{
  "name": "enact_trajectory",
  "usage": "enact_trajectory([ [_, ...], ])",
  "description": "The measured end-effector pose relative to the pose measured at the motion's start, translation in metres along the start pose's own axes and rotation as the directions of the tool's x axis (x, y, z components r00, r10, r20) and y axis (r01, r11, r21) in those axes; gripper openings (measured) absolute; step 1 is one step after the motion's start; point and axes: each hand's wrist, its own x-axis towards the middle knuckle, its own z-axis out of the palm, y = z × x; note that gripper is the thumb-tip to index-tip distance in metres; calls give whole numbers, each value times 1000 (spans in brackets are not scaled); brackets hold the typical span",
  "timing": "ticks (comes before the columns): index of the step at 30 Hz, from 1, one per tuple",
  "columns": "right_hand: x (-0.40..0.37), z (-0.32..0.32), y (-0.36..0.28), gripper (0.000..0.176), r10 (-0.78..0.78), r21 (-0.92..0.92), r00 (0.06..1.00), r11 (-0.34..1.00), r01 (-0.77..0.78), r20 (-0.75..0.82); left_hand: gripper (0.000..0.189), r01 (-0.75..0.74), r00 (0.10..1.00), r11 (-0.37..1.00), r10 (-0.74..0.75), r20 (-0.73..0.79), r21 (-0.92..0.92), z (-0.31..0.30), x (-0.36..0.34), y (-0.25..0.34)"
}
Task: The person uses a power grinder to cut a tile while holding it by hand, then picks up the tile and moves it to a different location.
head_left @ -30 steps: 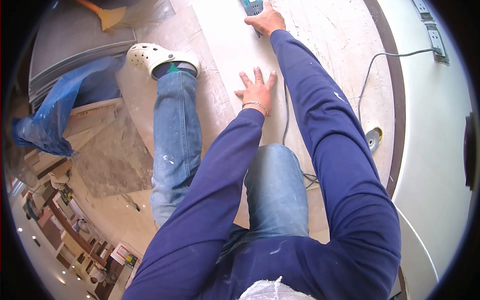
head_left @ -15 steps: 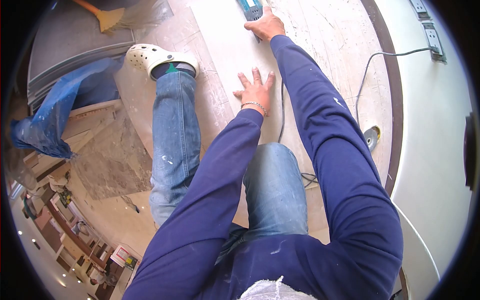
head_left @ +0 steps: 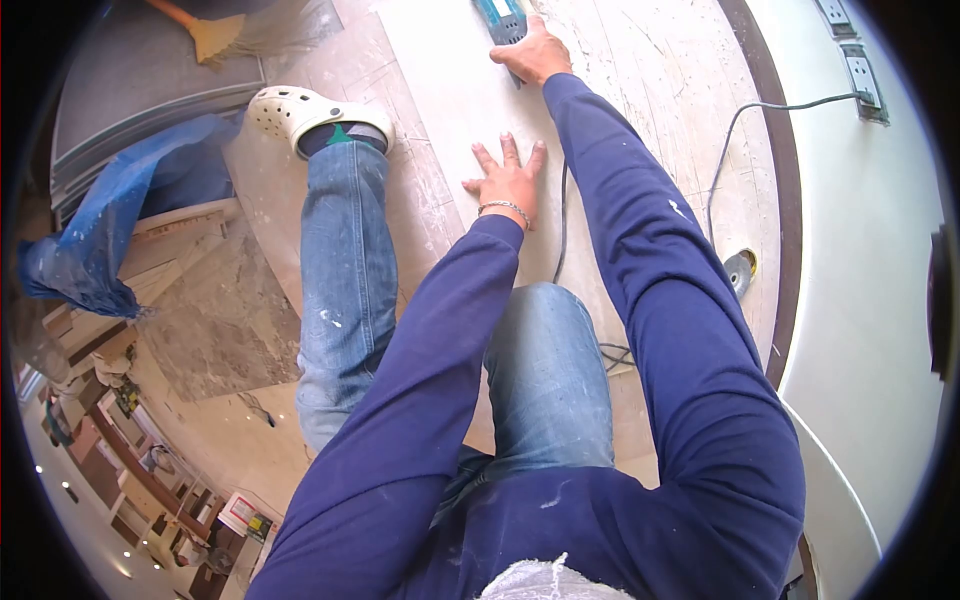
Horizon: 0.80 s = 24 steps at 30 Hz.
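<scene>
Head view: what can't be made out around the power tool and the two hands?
Power tool: front end cut off by the top edge; right hand covers its rear.
Left hand: flat on the slab, hiding what lies under it.
Cord: its run vanishes behind the right sleeve.
Wall sockets: too small to tell which one the cord enters.
</scene>
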Motion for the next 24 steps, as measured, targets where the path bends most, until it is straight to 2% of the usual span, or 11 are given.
enact_trajectory([
  [14, -14, -4, -1, 95, 36, -20, 999, 999, -35, 19, 131, 9, 1000, 1000, -9, 18, -27, -2, -1, 1],
  [17, -9, 1, -1, 94, -8, -21, 998, 1000, 6, -64, 132, 17, 1000, 999, -17, 13, -38, -4, 0, 0],
  [22, -6, -8, -9, 91, 31, 40, 999, 999, -32, 33, 131, 4, 1000, 999, -4, 18, -40, -5, -2, 0],
  [24, -5, -3, -5, 91, 22, 16, 1000, 1000, -22, 12, 131, 9, 1000, 999, -8, 21, -42, -6, -3, 1],
])
